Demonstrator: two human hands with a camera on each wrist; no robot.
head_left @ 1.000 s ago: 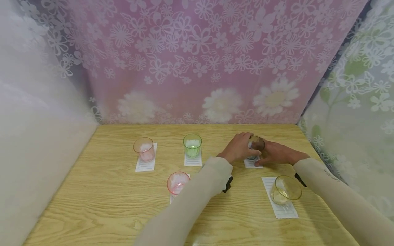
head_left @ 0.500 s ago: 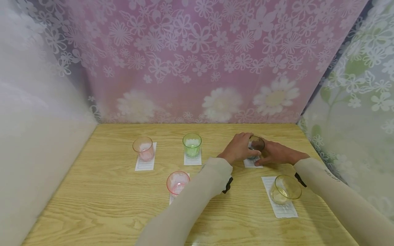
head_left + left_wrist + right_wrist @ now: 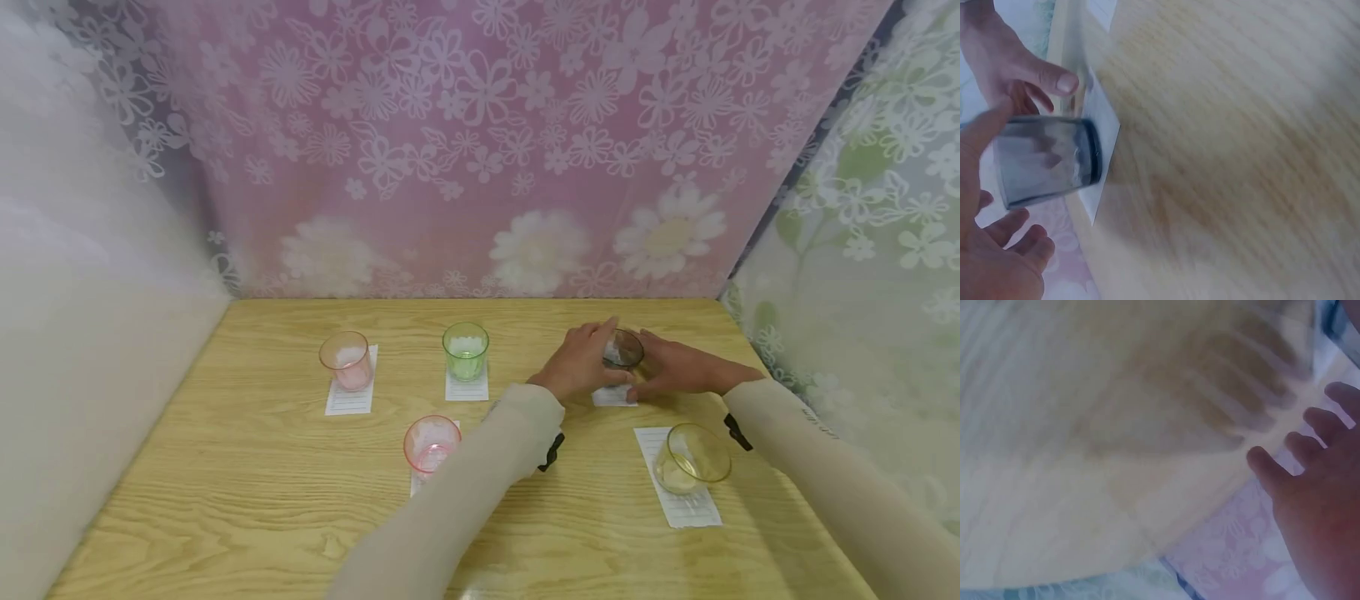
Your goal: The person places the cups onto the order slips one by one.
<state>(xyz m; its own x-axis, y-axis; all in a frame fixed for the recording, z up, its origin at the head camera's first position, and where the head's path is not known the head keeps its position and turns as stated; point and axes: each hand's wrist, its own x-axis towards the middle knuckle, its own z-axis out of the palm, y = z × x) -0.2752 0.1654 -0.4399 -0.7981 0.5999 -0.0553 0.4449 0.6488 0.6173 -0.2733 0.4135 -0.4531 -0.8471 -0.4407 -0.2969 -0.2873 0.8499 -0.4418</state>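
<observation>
A smoky grey glass (image 3: pixel 624 348) stands upright on a lined paper slip (image 3: pixel 615 396) at the back right of the table. My left hand (image 3: pixel 577 360) is at its left side, partly covering it in the head view. In the left wrist view, the left thumb lies by the glass rim while the other fingers are spread apart from the wall. On the other side is my right hand (image 3: pixel 678 367), its thumb pointing to the front of the glass. The right wrist view shows the right fingers (image 3: pixel 1266 469) spread and holding nothing.
Further glasses stand on paper slips: an orange-pink one (image 3: pixel 352 371) back left, a green one (image 3: pixel 466 354) back middle, a pink one (image 3: pixel 432 446) by my left sleeve, and a yellow one (image 3: pixel 686 462) by my right forearm. A floral curtain (image 3: pixel 480 167) hangs behind the table (image 3: pixel 262 500).
My right hand has drawn slightly away from the grey glass, its thumb lifting off the slip. The left fingers have loosened a little. The other glasses stay in place.
</observation>
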